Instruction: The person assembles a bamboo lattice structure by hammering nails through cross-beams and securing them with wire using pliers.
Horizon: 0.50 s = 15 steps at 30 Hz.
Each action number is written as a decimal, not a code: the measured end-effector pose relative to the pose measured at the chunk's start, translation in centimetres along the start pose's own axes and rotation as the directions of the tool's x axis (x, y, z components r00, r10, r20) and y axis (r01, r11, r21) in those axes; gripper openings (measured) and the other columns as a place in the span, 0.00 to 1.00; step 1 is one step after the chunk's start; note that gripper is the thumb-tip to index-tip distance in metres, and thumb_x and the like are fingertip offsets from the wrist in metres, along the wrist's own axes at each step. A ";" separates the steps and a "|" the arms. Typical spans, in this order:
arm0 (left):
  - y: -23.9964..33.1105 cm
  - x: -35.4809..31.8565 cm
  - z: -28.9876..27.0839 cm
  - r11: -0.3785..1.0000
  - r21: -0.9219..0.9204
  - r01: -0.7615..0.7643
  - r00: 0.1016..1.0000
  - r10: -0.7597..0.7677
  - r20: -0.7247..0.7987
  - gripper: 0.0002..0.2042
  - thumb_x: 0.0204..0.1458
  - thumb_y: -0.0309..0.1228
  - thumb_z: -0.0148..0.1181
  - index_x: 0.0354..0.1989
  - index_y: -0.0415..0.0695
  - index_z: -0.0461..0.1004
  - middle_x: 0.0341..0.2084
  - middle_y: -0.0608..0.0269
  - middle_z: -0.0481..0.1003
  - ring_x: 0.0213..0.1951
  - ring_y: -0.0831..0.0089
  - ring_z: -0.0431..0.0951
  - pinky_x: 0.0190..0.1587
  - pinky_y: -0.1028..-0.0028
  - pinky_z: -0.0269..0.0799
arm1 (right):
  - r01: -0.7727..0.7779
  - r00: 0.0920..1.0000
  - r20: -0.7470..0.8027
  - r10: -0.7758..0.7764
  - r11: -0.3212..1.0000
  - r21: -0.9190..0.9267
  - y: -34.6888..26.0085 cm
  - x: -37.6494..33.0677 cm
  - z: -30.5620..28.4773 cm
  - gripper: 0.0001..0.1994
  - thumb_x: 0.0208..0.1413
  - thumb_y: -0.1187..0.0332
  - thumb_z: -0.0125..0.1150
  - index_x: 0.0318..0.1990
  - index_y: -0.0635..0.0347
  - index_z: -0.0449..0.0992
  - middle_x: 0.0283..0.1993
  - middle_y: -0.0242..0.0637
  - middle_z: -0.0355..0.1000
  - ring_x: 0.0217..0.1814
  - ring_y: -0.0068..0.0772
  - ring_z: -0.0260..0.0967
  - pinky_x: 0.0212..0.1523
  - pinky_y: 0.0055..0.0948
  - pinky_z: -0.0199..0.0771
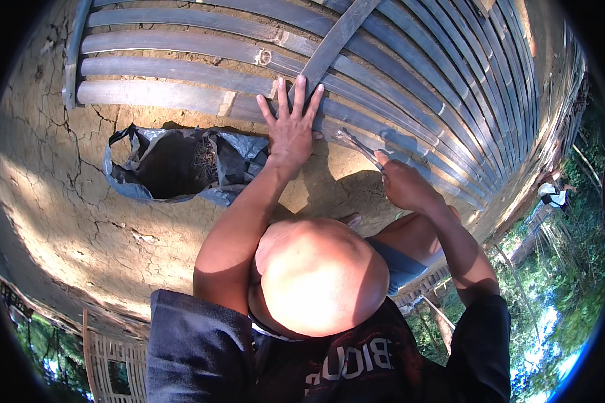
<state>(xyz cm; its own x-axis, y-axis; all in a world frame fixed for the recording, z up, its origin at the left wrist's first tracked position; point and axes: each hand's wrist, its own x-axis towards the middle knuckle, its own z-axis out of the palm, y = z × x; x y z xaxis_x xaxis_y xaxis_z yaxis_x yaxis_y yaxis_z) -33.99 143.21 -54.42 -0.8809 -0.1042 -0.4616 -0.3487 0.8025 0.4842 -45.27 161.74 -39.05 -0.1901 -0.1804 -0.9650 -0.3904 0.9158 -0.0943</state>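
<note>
My left hand [291, 134] lies flat with fingers spread. Its fingertips rest on the grey bamboo slats [161, 95], near the lower end of a slanting crosspiece [336, 40] laid over them. In my right hand [405, 183] is the handle of a hammer [357, 146], its metal head pointing up and left over the lowest slats. The head seems slightly above the slats, though contact cannot be made out. Left of my left forearm, a black plastic bag [238, 181] gapes on the ground, with a small heap of thin, nail-like pieces [206, 161] inside.
Cracked bare earth [67, 181] lies under everything. An upright strip [76, 60] runs across the slats' left ends. My bent knee [323, 275] fills the lower middle. Farther off are a woven bamboo fence [117, 356], green plants [551, 289] and a distant person [553, 195] at right.
</note>
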 end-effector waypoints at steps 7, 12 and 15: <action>0.0 0.0 0.8 0.993 0.115 0.010 0.999 -0.005 -0.044 0.53 0.47 0.46 0.71 0.77 0.64 0.37 0.76 0.53 0.34 0.75 0.40 0.31 0.65 0.25 0.26 | -0.003 0.994 0.106 0.033 0.962 -0.273 -4.1 0.4 -0.8 0.31 0.58 0.78 0.45 0.71 0.72 0.51 0.52 0.60 0.72 0.53 0.59 0.72 0.56 0.48 0.71; -0.1 -0.2 1.4 0.991 0.134 0.006 0.999 0.000 -0.040 0.53 0.47 0.46 0.70 0.77 0.64 0.38 0.76 0.51 0.34 0.75 0.39 0.31 0.65 0.25 0.27 | 0.124 0.992 -0.007 -0.127 0.977 -0.171 -5.2 0.5 3.7 0.32 0.56 0.78 0.47 0.70 0.77 0.51 0.44 0.56 0.76 0.47 0.59 0.74 0.51 0.49 0.73; 0.0 0.1 0.5 0.997 0.077 -0.002 1.000 0.003 -0.020 0.52 0.47 0.46 0.70 0.77 0.64 0.39 0.76 0.51 0.34 0.75 0.38 0.32 0.65 0.25 0.27 | 0.013 1.000 0.001 -0.013 0.983 -0.184 -5.2 -1.1 4.2 0.34 0.55 0.78 0.47 0.71 0.73 0.50 0.41 0.58 0.76 0.45 0.59 0.75 0.49 0.49 0.74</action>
<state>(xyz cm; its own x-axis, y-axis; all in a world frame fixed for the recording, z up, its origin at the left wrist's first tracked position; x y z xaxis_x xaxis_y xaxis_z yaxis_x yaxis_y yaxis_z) -33.89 143.46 -54.83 -0.8883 -0.1136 -0.4451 -0.3216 0.8456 0.4261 -39.27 158.70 -38.56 -0.1841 -0.1914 -0.9641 -0.5519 0.8318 -0.0597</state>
